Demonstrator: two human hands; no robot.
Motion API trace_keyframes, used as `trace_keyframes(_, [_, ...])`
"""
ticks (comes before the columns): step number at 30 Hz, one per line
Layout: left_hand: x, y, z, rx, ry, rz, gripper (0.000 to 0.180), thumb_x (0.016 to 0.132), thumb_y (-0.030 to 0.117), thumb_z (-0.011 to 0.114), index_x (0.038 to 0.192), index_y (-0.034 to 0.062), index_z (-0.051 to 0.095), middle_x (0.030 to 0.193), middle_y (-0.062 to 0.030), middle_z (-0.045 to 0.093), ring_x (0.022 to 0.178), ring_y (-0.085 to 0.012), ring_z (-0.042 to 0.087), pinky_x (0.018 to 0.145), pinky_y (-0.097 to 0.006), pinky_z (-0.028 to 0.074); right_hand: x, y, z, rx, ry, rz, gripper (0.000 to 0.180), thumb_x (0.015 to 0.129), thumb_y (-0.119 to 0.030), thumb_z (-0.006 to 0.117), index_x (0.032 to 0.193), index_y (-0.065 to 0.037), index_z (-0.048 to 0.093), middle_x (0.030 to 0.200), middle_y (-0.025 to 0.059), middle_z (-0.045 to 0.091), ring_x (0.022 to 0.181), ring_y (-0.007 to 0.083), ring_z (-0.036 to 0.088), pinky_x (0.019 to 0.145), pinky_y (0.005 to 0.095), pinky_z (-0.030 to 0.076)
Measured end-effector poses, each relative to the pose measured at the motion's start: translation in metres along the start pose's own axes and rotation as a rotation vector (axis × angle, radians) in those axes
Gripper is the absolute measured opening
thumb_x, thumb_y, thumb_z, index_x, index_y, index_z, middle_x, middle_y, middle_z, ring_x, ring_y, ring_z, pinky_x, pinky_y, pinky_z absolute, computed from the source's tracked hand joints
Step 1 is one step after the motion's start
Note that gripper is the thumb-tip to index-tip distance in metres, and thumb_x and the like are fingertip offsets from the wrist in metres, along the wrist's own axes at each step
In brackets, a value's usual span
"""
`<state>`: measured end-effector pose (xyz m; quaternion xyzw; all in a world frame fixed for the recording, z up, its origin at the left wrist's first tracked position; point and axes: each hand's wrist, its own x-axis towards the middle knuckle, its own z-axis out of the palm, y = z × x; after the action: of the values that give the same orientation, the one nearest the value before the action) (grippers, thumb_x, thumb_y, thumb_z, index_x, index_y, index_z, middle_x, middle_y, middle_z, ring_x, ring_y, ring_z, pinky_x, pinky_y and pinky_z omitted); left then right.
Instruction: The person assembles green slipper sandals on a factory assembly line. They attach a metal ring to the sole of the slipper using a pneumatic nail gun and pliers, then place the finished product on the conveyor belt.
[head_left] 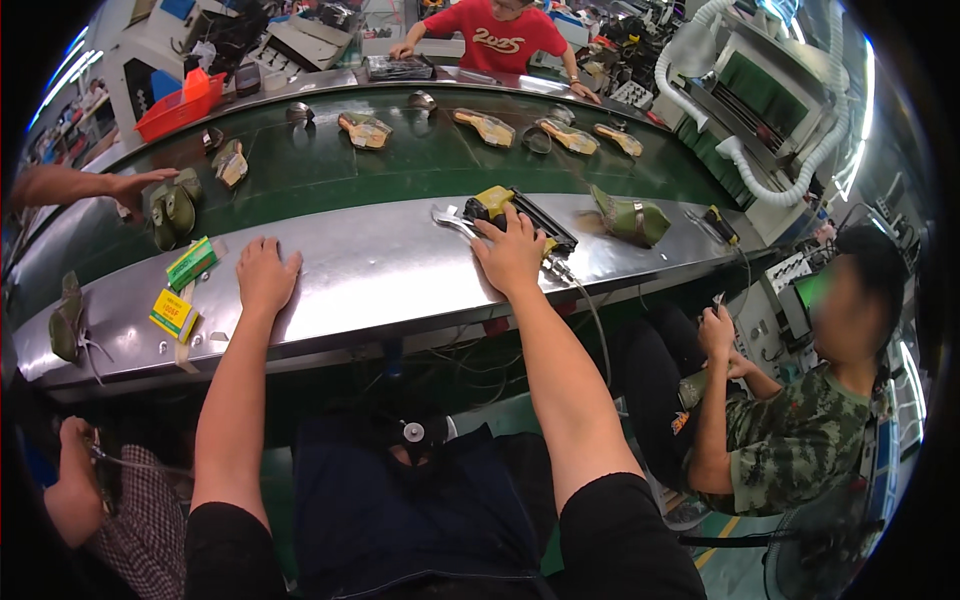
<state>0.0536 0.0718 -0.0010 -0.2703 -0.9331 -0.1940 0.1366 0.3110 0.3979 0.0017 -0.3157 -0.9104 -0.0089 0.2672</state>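
Observation:
My left hand (267, 276) lies on the bare metal ledge (370, 250), fingers open, holding nothing. My right hand (514, 256) is closed over a yellow and black air staple gun (493, 199) lying on the ledge. From the tool's fitting an air hose (598, 325) runs down over the edge. A silver wrench (452, 219) sits just left of the staple gun. To the right of it lies an olive green shoe upper (632, 219). Left of my left hand are a green box (192, 263) and a yellow box (175, 314).
A green conveyor belt (330, 180) beyond the ledge carries several tan shoe-sole pieces (484, 127). Another person's hand (140, 188) reaches toward green shoes (173, 210). A seated person (790, 430) works at right; a person in red (495, 40) stands opposite. A yellow-handled tool (720, 225) lies far right.

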Motion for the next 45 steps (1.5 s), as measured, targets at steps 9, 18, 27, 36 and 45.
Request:
trace_keyframes(9, [0.001,0.0,0.004,-0.017,0.006,0.003,0.061,0.094,0.043,0.067,0.137,0.0008,0.063,0.148,-0.0223,0.055,0.14,-0.0395,0.048,0.118,-0.051,0.036,0.0,0.003,0.004,0.02,0.006,-0.002,0.042,0.092,-0.047,0.069,0.131,-0.032,0.075,0.16,0.0129,0.044,0.149,0.0371,0.038,0.121,0.0636,0.023])
trace_keyframes(18, [0.002,-0.003,0.004,0.015,-0.002,0.015,0.06,0.095,0.043,0.066,0.138,0.0012,0.063,0.148,-0.0227,0.055,0.14,-0.0396,0.048,0.117,-0.052,0.037,0.0,0.004,0.004,0.042,0.002,0.001,0.042,0.092,-0.048,0.07,0.131,-0.032,0.075,0.16,0.0134,0.044,0.15,0.0364,0.036,0.121,0.0647,0.023])
trace_keyframes(27, [0.013,-0.01,0.013,0.107,-0.066,0.046,0.058,0.1,0.045,0.061,0.141,0.004,0.06,0.15,-0.0221,0.054,0.141,-0.0412,0.049,0.116,-0.053,0.039,0.001,0.005,0.004,0.109,0.008,0.028,0.042,0.091,-0.047,0.07,0.129,-0.031,0.077,0.16,0.0163,0.045,0.15,0.0371,0.033,0.122,0.0639,0.021])
trace_keyframes(36, [0.02,-0.01,0.016,0.269,-0.202,0.079,0.062,0.106,0.042,0.047,0.153,0.0006,0.047,0.159,-0.0293,0.044,0.151,-0.0436,0.037,0.124,-0.055,0.029,0.004,0.003,0.014,0.061,0.054,0.021,0.041,0.087,-0.046,0.072,0.125,-0.032,0.078,0.155,0.0149,0.049,0.146,0.0373,0.039,0.119,0.0633,0.025])
trace_keyframes(45, [0.056,0.001,0.022,0.111,-0.163,0.084,0.077,0.1,0.055,0.053,0.155,0.0009,0.045,0.163,-0.0256,0.04,0.154,-0.041,0.033,0.126,-0.055,0.023,0.007,0.002,0.013,-0.034,0.051,-0.072,0.043,0.086,-0.044,0.073,0.126,-0.029,0.077,0.156,0.0171,0.051,0.143,0.0384,0.044,0.114,0.0596,0.032])
